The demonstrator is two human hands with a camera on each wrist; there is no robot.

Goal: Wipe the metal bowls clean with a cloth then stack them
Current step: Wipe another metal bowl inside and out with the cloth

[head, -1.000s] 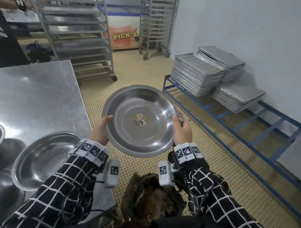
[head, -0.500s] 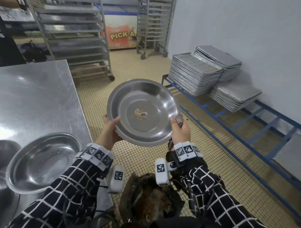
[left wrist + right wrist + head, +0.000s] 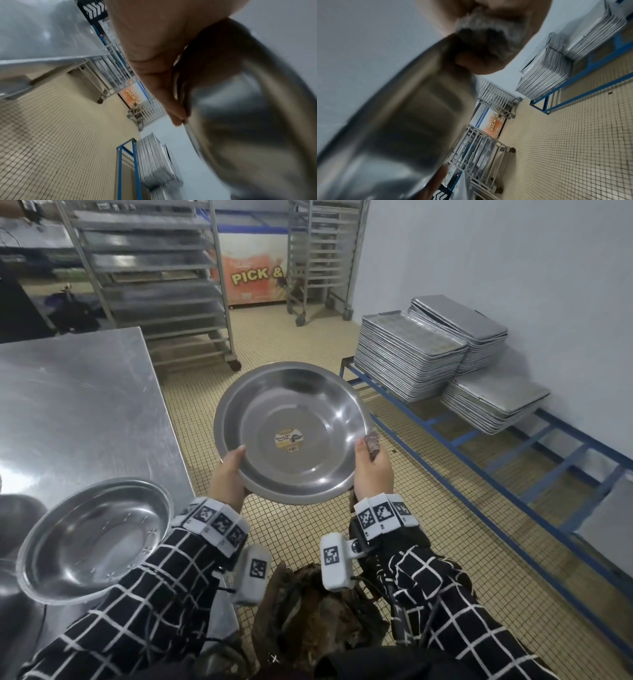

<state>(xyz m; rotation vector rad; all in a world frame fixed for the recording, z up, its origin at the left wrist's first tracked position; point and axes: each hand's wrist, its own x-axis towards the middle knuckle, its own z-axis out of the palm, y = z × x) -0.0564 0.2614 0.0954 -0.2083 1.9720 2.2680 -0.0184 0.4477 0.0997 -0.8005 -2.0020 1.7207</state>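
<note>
while i hold it up off the table: the metal bowl (image 3: 291, 433) sits between my two hands above the tiled floor, tipped so its inside faces me, a round sticker (image 3: 289, 438) at its centre.
left hand: my left hand (image 3: 228, 474) grips the near-left rim, thumb hooked over the edge and the other fingers behind the bowl, out of sight.
right hand: my right hand (image 3: 373, 472) pinches the near-right rim with the thumb on the inside, and a bunched grey cloth (image 3: 372, 444) is held in the same hand against the rim.
step in hand: as i judge it, i am looking the bowl over, either just before wiping it or checking it after; no streaks or dirt show in it that i can make out.
second bowl: another metal bowl (image 3: 96, 539) rests on the steel table (image 3: 78, 405) to my left, near its corner.
next move: if it needs wiping, one hand must take the whole weight so the cloth hand can sweep the inside; if it is clean, i lower it level into the bowl on the table so the rims nest.
</note>
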